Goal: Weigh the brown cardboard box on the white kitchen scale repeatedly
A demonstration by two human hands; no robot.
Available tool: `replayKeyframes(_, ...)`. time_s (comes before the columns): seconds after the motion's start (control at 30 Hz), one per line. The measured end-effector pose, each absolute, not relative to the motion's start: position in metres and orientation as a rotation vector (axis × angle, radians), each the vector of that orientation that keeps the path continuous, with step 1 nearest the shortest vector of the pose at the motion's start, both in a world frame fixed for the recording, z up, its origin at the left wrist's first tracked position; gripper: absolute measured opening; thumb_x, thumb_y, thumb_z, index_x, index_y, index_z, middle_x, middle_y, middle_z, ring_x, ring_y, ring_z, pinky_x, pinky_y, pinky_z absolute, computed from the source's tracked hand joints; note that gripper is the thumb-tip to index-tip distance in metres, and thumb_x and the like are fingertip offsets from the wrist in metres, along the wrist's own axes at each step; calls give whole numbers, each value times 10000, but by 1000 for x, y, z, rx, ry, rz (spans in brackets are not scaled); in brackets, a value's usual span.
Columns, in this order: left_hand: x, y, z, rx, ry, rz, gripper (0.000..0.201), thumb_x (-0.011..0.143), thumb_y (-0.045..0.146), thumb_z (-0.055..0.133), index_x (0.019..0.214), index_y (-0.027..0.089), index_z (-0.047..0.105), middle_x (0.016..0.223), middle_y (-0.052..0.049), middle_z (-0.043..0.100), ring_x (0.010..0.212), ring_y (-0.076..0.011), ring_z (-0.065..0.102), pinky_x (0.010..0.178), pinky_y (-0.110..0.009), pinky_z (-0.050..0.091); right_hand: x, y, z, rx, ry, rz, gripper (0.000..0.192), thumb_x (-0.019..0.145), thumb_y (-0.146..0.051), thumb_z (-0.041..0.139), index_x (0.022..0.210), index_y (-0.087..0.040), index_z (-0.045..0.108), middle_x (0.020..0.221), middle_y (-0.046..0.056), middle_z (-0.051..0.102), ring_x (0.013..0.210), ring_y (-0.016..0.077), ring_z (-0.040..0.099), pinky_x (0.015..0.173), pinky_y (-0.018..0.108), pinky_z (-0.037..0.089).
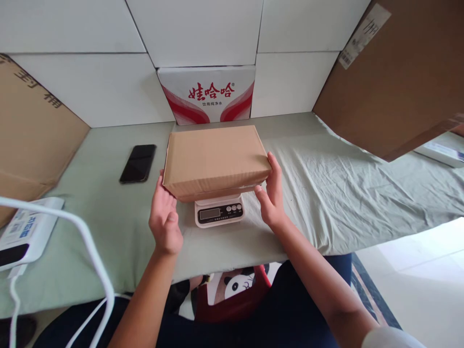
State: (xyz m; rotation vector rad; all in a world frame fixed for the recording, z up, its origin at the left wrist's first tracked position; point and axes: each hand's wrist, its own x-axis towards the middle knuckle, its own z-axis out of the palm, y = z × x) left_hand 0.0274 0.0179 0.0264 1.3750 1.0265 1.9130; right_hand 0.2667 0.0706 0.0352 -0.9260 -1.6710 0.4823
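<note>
On top of the small white kitchen scale [219,211], the brown cardboard box [216,159] already sits. Left hand [165,217] and right hand [271,195] hold its two ends. Letting go is left.

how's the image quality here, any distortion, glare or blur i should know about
Head view: wide-angle bending at the edges, the white cable curves up close; soft even daylight, faint shadow under the box on the scale; both hands sharp; scale display too small to read; floor at right washed out.
</note>
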Motion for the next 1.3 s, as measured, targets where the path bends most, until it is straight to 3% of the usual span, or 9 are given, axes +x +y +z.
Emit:
replayKeyframes(0.4,27,21,27,1391,1026,1925,657,859,549,650,1490,404,535,1672,37,392,1587,-291,276,1288,-463,300,267,72,36,-916,-1620,521,679,998,-609,432,1605,-394,218,1699,25,291,1578,316,316,1277,594,351)
replayKeyframes(0.6,27,19,29,1420,1043,1980,626,879,525,621,1488,407,537,1659,54,412,1592,-294,258,1301,-498,265,269,72,39,-928,-1581,568,690,994,-636,408,1604,-397,192,1675,60,336,1529,337,400,1228,623,400)
replayKeyframes(0.8,27,20,27,1371,1024,1957,617,884,519,635,1482,394,547,1669,27,399,1589,-300,267,1286,-481,292,270,71,37,-946,-1613,543,663,1011,-600,412,1607,-378,226,1711,37,285,1588,321,301,1261,601,363)
replayKeyframes(1.03,25,20,23,1346,1067,1940,708,864,546,653,1521,328,507,1683,-47,375,1578,-336,288,1275,-488,304,269,72,36,-950,-1618,534,680,1008,-617,404,1614,-378,211,1717,32,278,1589,314,305,1271,601,357)
replayKeyframes(1.3,24,22,25,1387,1035,1929,686,895,517,633,1537,325,488,1682,-54,375,1581,-324,283,1276,-469,297,267,73,37,-921,-1641,478,689,1007,-610,411,1620,-374,202,1715,20,280,1599,307,282,1310,597,281)
